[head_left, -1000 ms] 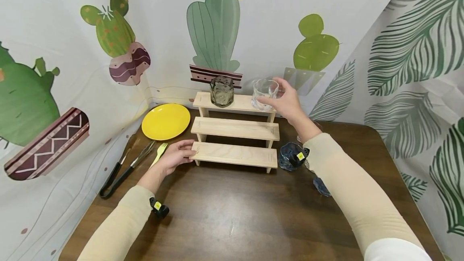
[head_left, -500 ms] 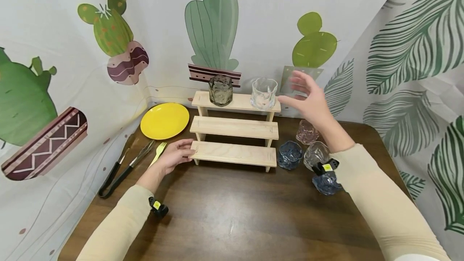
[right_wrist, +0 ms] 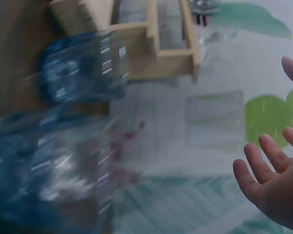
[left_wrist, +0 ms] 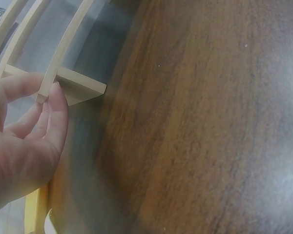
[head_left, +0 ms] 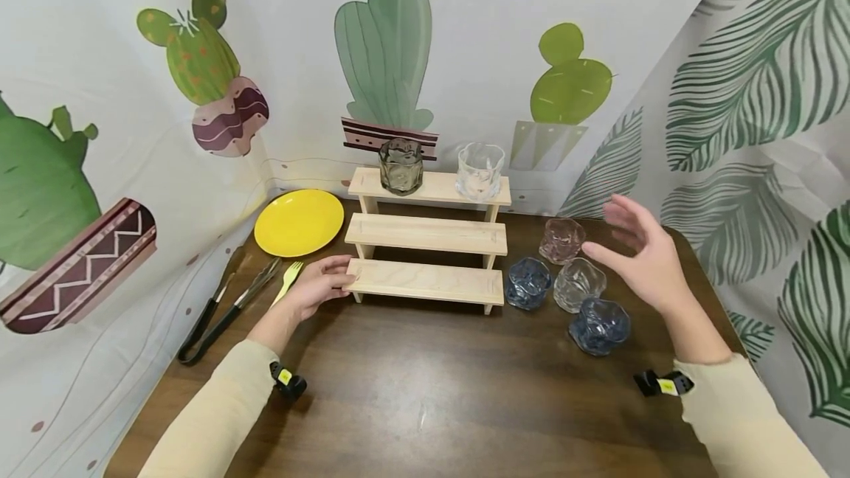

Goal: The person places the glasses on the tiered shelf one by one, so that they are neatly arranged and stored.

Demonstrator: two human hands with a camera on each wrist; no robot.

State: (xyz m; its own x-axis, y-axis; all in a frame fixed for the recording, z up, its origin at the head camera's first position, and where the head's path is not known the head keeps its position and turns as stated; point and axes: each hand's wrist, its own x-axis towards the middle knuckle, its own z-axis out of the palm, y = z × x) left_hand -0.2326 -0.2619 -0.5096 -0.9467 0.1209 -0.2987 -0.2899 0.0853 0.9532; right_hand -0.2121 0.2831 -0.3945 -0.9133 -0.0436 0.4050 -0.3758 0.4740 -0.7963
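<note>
The left hand (head_left: 317,289) is pinching the lowest step (head_left: 428,279) of the wooden three-tier stand (head_left: 428,233); the empty right hand (head_left: 644,264), fingers spread, is hovering near four glass tumblers (head_left: 580,285). A tug might be toppling the smoky tumbler (head_left: 401,167) and clear tumbler (head_left: 480,171) up top.

Fork (head_left: 289,277): handle end hidden behind the left hand (head_left: 317,288) and wrist; left sleeve (head_left: 212,404), right sleeve (head_left: 744,411) and the near side of the table (head_left: 425,397) run out of the head view. Right wrist view smeared, blue glasses (right_wrist: 78,68) merging with neighbours, right hand (right_wrist: 283,187) cropped at right. Left wrist view cuts off the wooden rack (left_wrist: 62,48).
</note>
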